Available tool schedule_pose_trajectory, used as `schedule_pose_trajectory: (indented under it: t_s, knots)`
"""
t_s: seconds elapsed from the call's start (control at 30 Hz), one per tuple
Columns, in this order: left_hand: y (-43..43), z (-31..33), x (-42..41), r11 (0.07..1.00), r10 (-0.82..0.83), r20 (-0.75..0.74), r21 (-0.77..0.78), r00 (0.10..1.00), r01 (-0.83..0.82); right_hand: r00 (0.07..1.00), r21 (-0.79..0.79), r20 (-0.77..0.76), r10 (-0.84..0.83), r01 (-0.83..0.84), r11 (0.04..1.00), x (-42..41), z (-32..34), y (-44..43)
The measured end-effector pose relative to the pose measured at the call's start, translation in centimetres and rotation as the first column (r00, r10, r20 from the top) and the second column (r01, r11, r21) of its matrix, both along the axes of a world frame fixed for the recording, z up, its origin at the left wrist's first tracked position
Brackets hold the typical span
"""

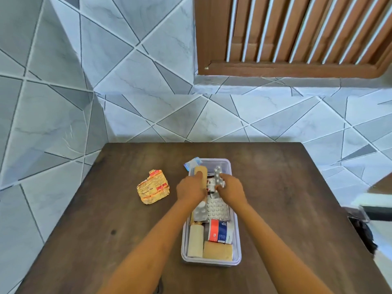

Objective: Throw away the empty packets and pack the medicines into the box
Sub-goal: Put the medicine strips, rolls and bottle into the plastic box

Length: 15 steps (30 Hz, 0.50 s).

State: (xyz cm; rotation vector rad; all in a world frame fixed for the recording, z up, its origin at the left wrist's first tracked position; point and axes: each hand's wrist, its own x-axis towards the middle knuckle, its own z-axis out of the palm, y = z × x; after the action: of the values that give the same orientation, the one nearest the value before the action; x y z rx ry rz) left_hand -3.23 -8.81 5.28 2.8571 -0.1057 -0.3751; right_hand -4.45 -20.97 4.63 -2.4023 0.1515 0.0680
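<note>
A clear plastic box [237,236] stands on the dark wooden table [286,209], filled with medicines: silver blister strips [216,210], a red-and-blue tube [219,230], a cream bandage roll [195,240] and a tan pad [217,251]. Over the box's far half, my left hand [189,188] grips a tan bandage strip [200,170]. My right hand [231,187] pinches a silver blister strip [218,176] standing upright. A crumpled yellow-and-red empty packet [153,186] lies on the table left of the box.
A blue-and-white sachet [192,163] pokes over the box's far left corner. Tiled wall rises behind the table, with a brown louvred window [297,32] at upper right. A dark object [362,234] sits off the table's right edge.
</note>
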Motion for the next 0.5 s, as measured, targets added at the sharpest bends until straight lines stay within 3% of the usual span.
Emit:
schedule_pose_trajectory:
  t_s: [0.2,0.33,0.5]
  knots:
    - [-1.6,-1.3,1.0,0.975,-0.079,0.045,0.21,0.996,0.068,0.973,-0.394,-0.143,0.181,-0.223,0.891,2.0,-1.3,-0.2]
    - [-1.2,-2.6,0.7,0.94,-0.182,0.125,0.314,0.975,0.135,0.944,-0.693,-0.154,0.29,-0.313,0.65,1.7,-2.6,-0.1]
    - [-0.8,-3.2,1.1,0.921,-0.211,0.149,0.36,0.966,0.146,0.936,-0.731,-0.206,0.284,-0.34,0.592,1.4,-4.0,-1.1]
